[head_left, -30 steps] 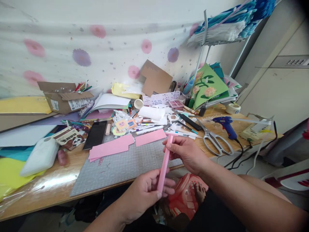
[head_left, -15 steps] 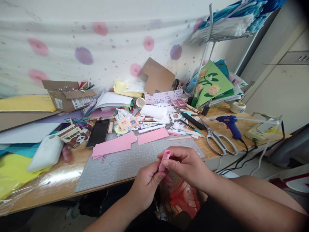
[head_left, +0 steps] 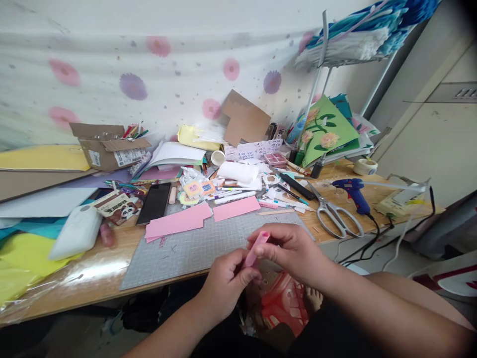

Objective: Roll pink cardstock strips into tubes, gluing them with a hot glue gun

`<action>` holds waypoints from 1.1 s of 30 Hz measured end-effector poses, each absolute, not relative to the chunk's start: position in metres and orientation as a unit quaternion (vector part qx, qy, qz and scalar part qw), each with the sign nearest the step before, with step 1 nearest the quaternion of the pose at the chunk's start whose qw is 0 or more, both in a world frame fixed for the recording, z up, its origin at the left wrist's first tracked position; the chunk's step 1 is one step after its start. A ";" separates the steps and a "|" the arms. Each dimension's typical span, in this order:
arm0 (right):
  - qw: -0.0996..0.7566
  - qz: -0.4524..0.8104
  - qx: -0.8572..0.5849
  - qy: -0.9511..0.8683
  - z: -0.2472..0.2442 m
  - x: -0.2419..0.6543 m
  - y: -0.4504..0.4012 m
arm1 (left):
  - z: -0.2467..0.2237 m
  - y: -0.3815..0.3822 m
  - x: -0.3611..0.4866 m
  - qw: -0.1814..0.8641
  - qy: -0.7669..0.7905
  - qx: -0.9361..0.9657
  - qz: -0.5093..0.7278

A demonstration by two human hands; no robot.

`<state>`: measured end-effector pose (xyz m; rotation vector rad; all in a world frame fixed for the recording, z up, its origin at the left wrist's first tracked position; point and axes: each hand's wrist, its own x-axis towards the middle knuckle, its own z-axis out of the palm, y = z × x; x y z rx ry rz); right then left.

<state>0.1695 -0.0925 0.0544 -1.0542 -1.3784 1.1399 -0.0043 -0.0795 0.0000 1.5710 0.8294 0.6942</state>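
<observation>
A small tube of rolled pink paper (head_left: 256, 249) is held tilted between both hands, just off the table's front edge. My left hand (head_left: 230, 275) is closed around its lower end, thumb on top. Fingers of my right hand (head_left: 285, 248) pinch its upper end, where the open roll shows. Pink paper strips (head_left: 179, 222) lie overlapping on the grey cutting mat (head_left: 164, 263), with another pink strip (head_left: 236, 209) to their right. Part of the left fingers is hidden behind the tube.
Scissors (head_left: 337, 214) and a blue glue gun (head_left: 352, 191) lie to the right, with cords hanging off the edge. A black phone (head_left: 153, 204) and a white bottle-like object (head_left: 76, 232) are at the left. Markers and paper scraps crowd the mat's far side.
The tube's upper end looks narrower and tilts slightly more to the right. Both hands keep their hold, and the whole view has shifted a little.
</observation>
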 end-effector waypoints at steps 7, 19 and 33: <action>0.633 0.466 -0.430 -0.445 0.063 0.209 -0.067 | -0.014 -0.085 -0.024 0.597 0.441 0.638 0.203; 0.599 0.553 -0.397 -0.422 0.055 0.173 -0.051 | 0.035 -0.078 -0.070 0.491 0.481 0.642 0.340; 0.415 0.582 -0.426 -0.554 0.043 -0.025 0.038 | -0.005 -0.093 -0.132 0.538 0.515 0.556 0.368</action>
